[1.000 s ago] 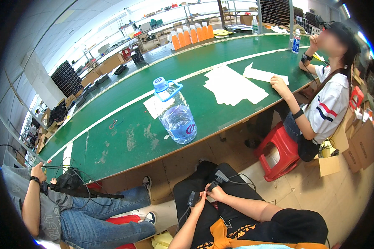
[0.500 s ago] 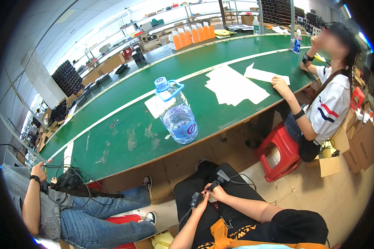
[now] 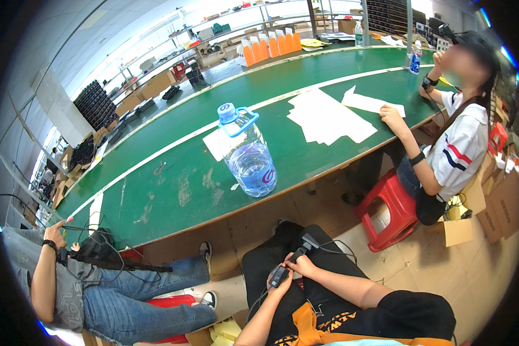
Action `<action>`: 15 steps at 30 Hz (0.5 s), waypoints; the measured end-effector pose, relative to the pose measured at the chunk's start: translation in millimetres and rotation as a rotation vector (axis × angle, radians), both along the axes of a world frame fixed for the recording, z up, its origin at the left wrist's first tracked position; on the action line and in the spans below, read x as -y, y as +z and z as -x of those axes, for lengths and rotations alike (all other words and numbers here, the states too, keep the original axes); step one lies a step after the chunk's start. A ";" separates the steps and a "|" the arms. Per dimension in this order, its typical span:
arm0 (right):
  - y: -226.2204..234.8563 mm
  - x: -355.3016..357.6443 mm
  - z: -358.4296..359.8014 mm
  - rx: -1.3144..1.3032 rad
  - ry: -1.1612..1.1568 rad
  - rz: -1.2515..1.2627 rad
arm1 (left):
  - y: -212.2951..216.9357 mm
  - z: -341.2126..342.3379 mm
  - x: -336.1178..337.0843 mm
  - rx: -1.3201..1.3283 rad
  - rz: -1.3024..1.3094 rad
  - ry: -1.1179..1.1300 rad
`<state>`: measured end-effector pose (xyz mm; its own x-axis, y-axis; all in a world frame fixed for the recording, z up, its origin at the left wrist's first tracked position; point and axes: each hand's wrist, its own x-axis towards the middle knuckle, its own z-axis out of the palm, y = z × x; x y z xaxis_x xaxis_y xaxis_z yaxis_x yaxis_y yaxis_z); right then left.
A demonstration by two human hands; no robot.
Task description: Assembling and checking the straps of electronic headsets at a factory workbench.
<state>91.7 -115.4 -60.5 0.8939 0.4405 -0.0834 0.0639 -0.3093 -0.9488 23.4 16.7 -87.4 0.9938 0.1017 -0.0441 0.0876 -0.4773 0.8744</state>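
Note:
Both hands are close together above my lap, fingers curled. My left hand (image 3: 277, 284) is closed round a small black box-shaped device (image 3: 279, 277), with a dark cable trailing down beside my forearm. My right hand (image 3: 301, 266) grips a second black device (image 3: 307, 245) with a flat grey-black end, which points away from me toward the table. Its cable loops off to the right across my thigh. The two hands nearly touch, and the fingertips between them are too small to make out clearly.
A green table (image 3: 179, 199) stretches ahead, holding a large water bottle (image 3: 251, 164) and white sheets (image 3: 331, 118). On the right, a person sits on a red stool (image 3: 389, 210). Another person in jeans (image 3: 150, 288) sits at left, handling dark cables. Cardboard boxes (image 3: 496, 207) stand far right.
My left hand has turned and shifted slightly right, bringing its black box closer to my right hand. The right hand has barely moved. The view has shifted slightly.

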 end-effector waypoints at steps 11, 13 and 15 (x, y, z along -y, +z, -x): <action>17.5 5.8 -4.5 -0.298 0.019 -0.163 | 90.3 8.1 13.9 0.036 -0.559 -0.158; 16.3 8.0 -7.3 -0.368 0.033 -0.232 | 91.8 7.3 15.2 0.051 -0.641 -0.171; 12.8 6.7 -6.6 -0.322 0.009 -0.202 | 91.0 6.3 15.2 -0.032 -0.524 -0.167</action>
